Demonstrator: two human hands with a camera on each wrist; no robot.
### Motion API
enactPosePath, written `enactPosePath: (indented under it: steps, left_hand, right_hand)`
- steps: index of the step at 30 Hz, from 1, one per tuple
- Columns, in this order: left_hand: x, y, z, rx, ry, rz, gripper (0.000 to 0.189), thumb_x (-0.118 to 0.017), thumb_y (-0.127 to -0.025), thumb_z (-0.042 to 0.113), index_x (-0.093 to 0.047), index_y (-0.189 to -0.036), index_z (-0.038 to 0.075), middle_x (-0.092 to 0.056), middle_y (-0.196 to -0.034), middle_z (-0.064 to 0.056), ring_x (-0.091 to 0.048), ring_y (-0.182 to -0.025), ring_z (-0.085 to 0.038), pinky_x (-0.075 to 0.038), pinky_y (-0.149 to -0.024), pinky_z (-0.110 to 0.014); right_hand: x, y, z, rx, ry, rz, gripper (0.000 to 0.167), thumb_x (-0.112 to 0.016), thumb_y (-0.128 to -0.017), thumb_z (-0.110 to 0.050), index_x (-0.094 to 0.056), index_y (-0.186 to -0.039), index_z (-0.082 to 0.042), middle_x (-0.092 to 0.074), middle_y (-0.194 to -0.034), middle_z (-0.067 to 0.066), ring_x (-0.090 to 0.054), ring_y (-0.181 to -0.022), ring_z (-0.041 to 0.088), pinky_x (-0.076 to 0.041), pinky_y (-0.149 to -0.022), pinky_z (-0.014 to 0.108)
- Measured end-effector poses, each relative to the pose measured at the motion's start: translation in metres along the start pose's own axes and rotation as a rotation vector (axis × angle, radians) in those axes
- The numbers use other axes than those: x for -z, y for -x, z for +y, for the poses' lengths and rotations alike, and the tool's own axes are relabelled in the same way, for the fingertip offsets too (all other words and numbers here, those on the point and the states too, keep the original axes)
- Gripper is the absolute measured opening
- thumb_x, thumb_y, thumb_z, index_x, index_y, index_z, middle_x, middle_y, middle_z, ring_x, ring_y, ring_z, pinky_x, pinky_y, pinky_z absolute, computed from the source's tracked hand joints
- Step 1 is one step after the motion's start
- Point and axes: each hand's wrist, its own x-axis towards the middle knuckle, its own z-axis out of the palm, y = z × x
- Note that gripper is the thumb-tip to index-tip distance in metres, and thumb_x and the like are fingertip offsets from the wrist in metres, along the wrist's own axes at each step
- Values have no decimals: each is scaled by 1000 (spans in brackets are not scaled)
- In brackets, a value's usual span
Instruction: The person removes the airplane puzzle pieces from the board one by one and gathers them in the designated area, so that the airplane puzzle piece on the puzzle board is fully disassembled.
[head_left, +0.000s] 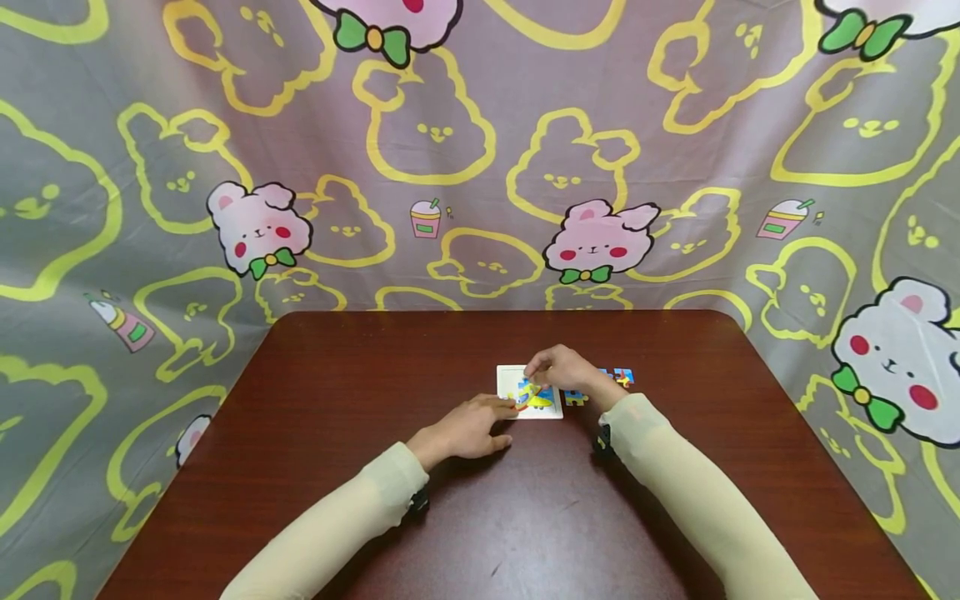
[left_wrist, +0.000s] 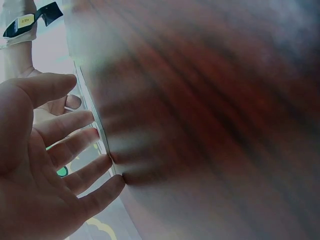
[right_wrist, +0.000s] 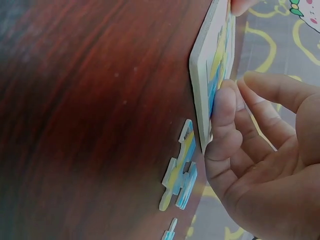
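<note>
A small white-rimmed puzzle board (head_left: pixel 510 370) lies on the table, with a yellow and blue picture partly filled in. My left hand (head_left: pixel 472 427) rests at its left side, fingers extended and fingertips over the rim. In the left wrist view those fingers (left_wrist: pixel 75 150) lie loosely spread along the board's edge. Over the upper part of the board, my right hand (head_left: pixel 564 371) has its fingers bent and its thumb close to them, pinching a puzzle piece (head_left: pixel 527 385) mostly covered by the fingertips. The right wrist view shows the fingers (right_wrist: pixel 224 107) right at the board's surface.
Loose puzzle pieces (head_left: pixel 576 398) lie right of the board, partly under my right forearm; another piece (head_left: pixel 623 377) is farther right. The brown table (head_left: pixel 360 358) ends at a patterned curtain (head_left: pixel 480 150) behind and at the sides.
</note>
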Motion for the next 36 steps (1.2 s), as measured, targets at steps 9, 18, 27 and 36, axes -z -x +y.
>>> enactPosePath:
  steps: [9, 18, 27, 36]
  left_hand:
    - [0, 0, 1, -3, -4, 2, 49, -64, -95, 32, -60, -139, 11, -53, -150, -5, -47, -141, -28, -39, -116, -43]
    - [1, 0, 2, 0, -2, 2, 49, -64, -95, 32, -60, -139, 11, -53, -150, -5, -46, -141, -29, -39, -116, -44]
    - [2, 0, 3, 9, 5, -8, 49, -64, -95, 32, -59, -140, 12, -52, -151, -4, -45, -142, -28, -39, -116, -45]
    - [2, 0, 2, 2, 6, -3, 49, -64, -95, 32, -59, -140, 12, -52, -151, -5, -46, -141, -29, -39, -116, -44]
  right_hand:
    - [1, -2, -1, -12, 14, -27, 13, -67, -92, -11, -75, -103, -9, -73, -94, 4, -66, -74, 17, -50, -71, 27]
    - [0, -4, 2, -11, -21, -23, 16, -67, -93, -11, -76, -106, -10, -75, -99, 6, -70, -76, 15, -53, -72, 28]
    - [-1, -3, 0, 29, -11, -5, 20, -65, -88, -5, -77, -104, -9, -75, -96, 5, -66, -81, 14, -51, -70, 26]
    - [-2, -2, -1, 30, -66, -3, 22, -68, -83, 1, -73, -103, -6, -71, -95, 10, -68, -81, 18, -57, -72, 33]
